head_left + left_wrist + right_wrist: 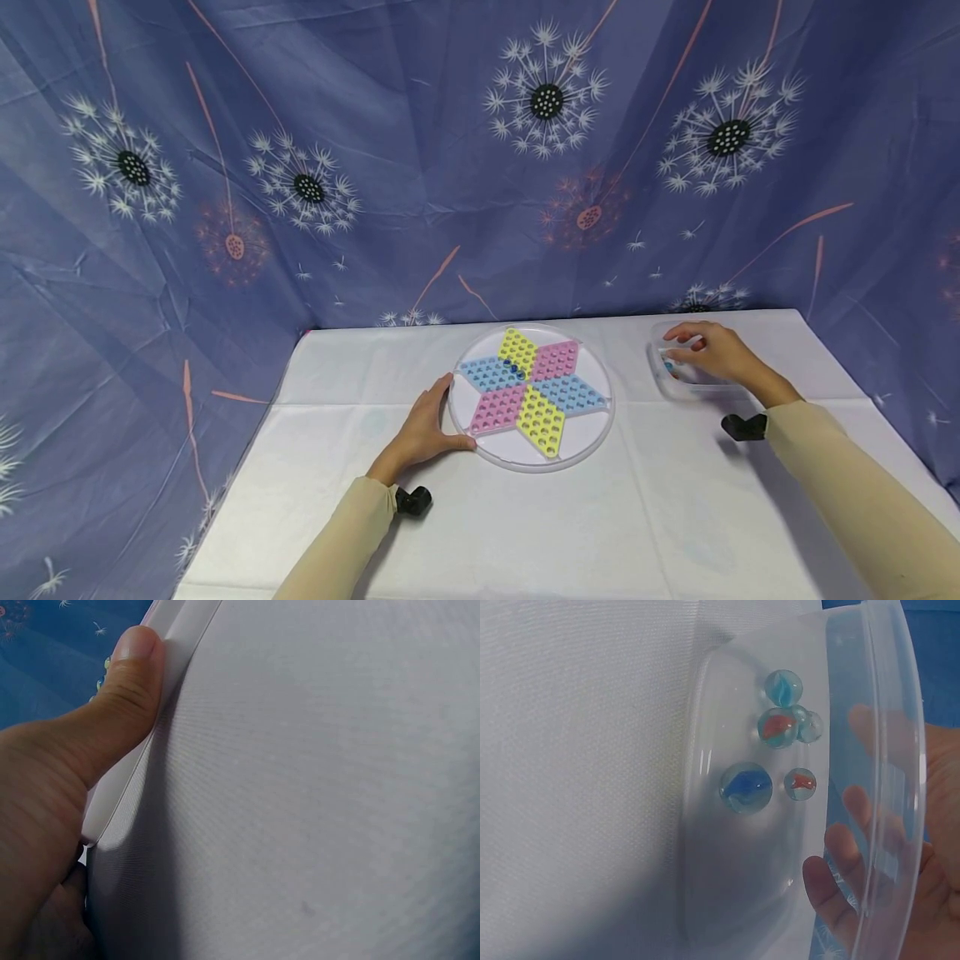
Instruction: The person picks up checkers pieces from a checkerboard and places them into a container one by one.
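A round white Chinese checkers board with a six-pointed star of yellow, pink and blue holed sections lies on the table. A short row of dark blue marbles sits where the far yellow and blue sections meet. My left hand rests at the board's left rim, its thumb along the edge and its fingers spread upward. At the right, my right hand reaches over a clear plastic box. Its fingers show spread through the box wall, apart from the several glass marbles inside.
A white cloth covers the table. Behind and at both sides hangs a blue curtain with a dandelion print. Dark wrist cameras sit at both cuffs, the right one in front of the box.
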Demonstrator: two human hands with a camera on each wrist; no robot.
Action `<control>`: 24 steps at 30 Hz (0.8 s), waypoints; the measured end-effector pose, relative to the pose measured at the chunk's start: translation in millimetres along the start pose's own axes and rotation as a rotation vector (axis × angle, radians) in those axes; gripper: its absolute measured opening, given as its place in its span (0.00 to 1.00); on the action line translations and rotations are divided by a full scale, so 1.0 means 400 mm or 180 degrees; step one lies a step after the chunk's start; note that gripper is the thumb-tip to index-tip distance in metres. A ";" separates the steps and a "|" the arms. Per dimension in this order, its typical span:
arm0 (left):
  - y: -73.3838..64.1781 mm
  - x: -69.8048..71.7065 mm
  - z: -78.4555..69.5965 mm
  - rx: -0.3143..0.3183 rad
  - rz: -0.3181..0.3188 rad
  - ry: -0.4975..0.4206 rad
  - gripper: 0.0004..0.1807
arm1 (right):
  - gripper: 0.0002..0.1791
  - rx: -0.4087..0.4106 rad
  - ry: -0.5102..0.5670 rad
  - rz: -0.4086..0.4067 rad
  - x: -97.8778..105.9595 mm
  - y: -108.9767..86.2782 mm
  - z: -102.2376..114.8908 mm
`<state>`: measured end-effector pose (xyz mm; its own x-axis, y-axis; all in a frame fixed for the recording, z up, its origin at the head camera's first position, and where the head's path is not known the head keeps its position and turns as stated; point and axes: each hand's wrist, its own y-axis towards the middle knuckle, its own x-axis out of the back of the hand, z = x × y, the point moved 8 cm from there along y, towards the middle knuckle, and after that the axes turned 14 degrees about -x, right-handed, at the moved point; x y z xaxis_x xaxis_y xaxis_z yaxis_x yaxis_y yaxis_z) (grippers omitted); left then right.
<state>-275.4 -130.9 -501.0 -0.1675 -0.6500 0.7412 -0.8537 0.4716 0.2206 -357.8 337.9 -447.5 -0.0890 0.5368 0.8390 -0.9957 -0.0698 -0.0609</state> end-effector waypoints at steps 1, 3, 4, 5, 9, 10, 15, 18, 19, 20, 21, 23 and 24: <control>0.000 0.000 0.000 0.0003 -0.0002 -0.0004 0.70 | 0.20 -0.0003 -0.0001 -0.0004 0.000 -0.001 0.000; -0.001 0.000 0.001 0.0005 -0.0011 -0.0014 0.70 | 0.20 -0.0011 -0.0008 0.0012 -0.001 -0.003 0.000; -0.001 0.000 0.002 0.0010 -0.0012 -0.0014 0.70 | 0.20 -0.0021 -0.0010 0.0020 -0.001 -0.004 0.000; -0.001 0.000 0.003 0.0016 -0.0015 -0.0015 0.70 | 0.20 -0.0040 -0.0015 0.0023 -0.001 -0.004 -0.001; -0.002 -0.002 0.007 0.0041 -0.0012 -0.0011 0.70 | 0.20 -0.0058 -0.0016 0.0065 -0.001 -0.006 -0.002; -0.002 -0.002 0.008 0.0046 -0.0012 -0.0013 0.70 | 0.20 -0.0063 -0.0012 0.0074 -0.002 -0.006 -0.002; -0.002 -0.003 0.011 0.0053 -0.0020 -0.0020 0.70 | 0.19 -0.0052 -0.0008 0.0073 0.000 -0.006 -0.003; -0.002 -0.002 0.009 0.0035 -0.0020 -0.0010 0.70 | 0.18 -0.0003 -0.0042 0.0053 0.003 -0.007 0.003; -0.002 -0.001 0.008 0.0028 -0.0018 -0.0001 0.70 | 0.18 0.0017 -0.0060 0.0047 0.005 -0.008 0.007; -0.002 -0.001 0.008 0.0026 -0.0014 0.0005 0.70 | 0.18 0.0036 -0.0070 0.0050 0.008 -0.009 0.011; -0.002 -0.001 0.006 0.0019 -0.0013 0.0004 0.70 | 0.18 0.0055 -0.0076 0.0056 0.011 -0.010 0.016; -0.002 0.000 0.006 0.0019 -0.0003 0.0011 0.70 | 0.19 0.0087 -0.0077 0.0068 0.018 -0.012 0.026; -0.002 -0.001 0.005 0.0021 0.0003 0.0014 0.70 | 0.19 0.0097 -0.0080 0.0075 0.022 -0.013 0.032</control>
<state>-275.8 -132.4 -502.7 -0.1662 -0.6468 0.7443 -0.8568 0.4684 0.2157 -352.9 332.3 -433.1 -0.1115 0.5134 0.8509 -0.9920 -0.1079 -0.0648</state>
